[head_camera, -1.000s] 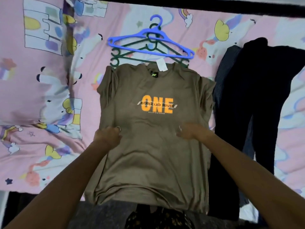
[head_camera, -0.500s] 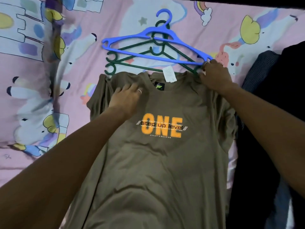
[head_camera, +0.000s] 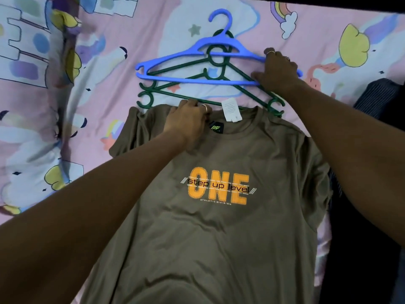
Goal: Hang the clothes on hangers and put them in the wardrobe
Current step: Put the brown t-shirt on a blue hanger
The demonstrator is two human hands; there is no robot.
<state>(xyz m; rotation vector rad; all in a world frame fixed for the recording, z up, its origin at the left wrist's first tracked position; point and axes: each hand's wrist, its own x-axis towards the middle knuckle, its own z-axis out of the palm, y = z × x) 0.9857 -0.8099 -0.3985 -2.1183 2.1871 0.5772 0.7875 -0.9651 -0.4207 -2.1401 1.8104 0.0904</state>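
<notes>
A brown T-shirt (head_camera: 219, 227) with an orange "ONE" print lies flat on the bed, collar towards the far side. Just beyond the collar lie a blue hanger (head_camera: 182, 58) and two green hangers (head_camera: 175, 84) stacked under it. My left hand (head_camera: 188, 121) grips the shirt at the left side of the collar, fingers curled into the fabric. My right hand (head_camera: 277, 71) grips the right end of the blue hanger, with fingers round its arm and thumb on its lower bar.
The bed is covered by a pink cartoon-print sheet (head_camera: 98, 84). Dark clothes (head_camera: 372, 150) lie to the right of the shirt. A white paper tag (head_camera: 231, 110) sticks out of the collar. The wardrobe is not in view.
My left hand slid up from the shirt's chest to its collar and closed on it. My right hand moved from the shirt's right shoulder onto the blue hanger's end.
</notes>
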